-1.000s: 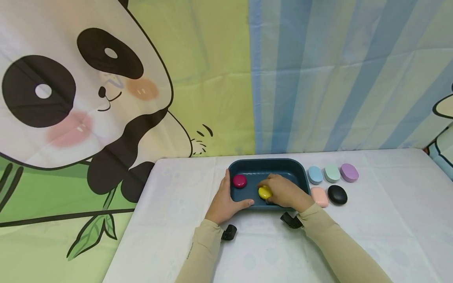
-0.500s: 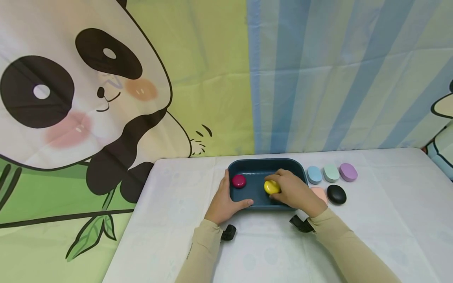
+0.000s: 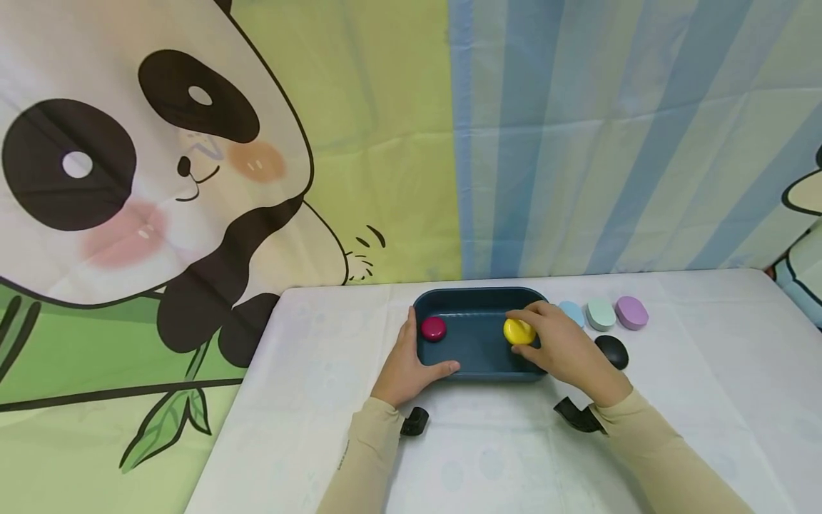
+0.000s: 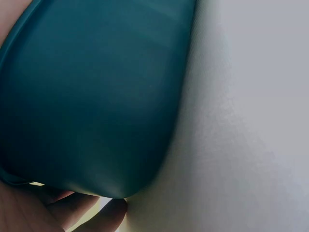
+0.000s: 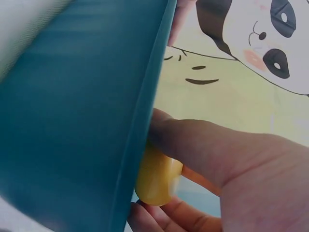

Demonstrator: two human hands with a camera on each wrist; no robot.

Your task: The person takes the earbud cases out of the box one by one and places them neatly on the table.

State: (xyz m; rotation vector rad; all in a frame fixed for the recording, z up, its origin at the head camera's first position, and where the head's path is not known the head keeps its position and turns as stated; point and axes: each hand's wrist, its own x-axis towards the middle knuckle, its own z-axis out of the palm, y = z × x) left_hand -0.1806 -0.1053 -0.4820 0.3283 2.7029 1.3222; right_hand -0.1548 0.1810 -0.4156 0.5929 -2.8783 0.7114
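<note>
My right hand (image 3: 568, 350) pinches a glossy yellow pebble-shaped piece (image 3: 519, 331) between thumb and fingers over the right part of a dark blue tray (image 3: 478, 375). In the right wrist view the yellow piece (image 5: 158, 176) shows beside the tray's rim, thumb above it and fingers below. My left hand (image 3: 411, 368) rests at the tray's left front corner, fingers fairly straight along the left wall and thumb along the front rim. The left wrist view shows its fingertips (image 4: 113, 215) against the tray's end wall (image 4: 96, 96). Inside the tray at left sits a round crimson piece (image 3: 433, 329).
Right of the tray stand a light blue piece (image 3: 572, 313), a mint piece (image 3: 601, 315), a purple piece (image 3: 632, 313) and a black piece (image 3: 613, 352) on a white tablecloth (image 3: 700, 357). A printed curtain (image 3: 578, 143) hangs behind the table's back edge.
My right hand has moved right and slightly away from me with the yellow piece, from the tray's middle towards its right side. It now hides the peach piece. My left hand has stayed still.
</note>
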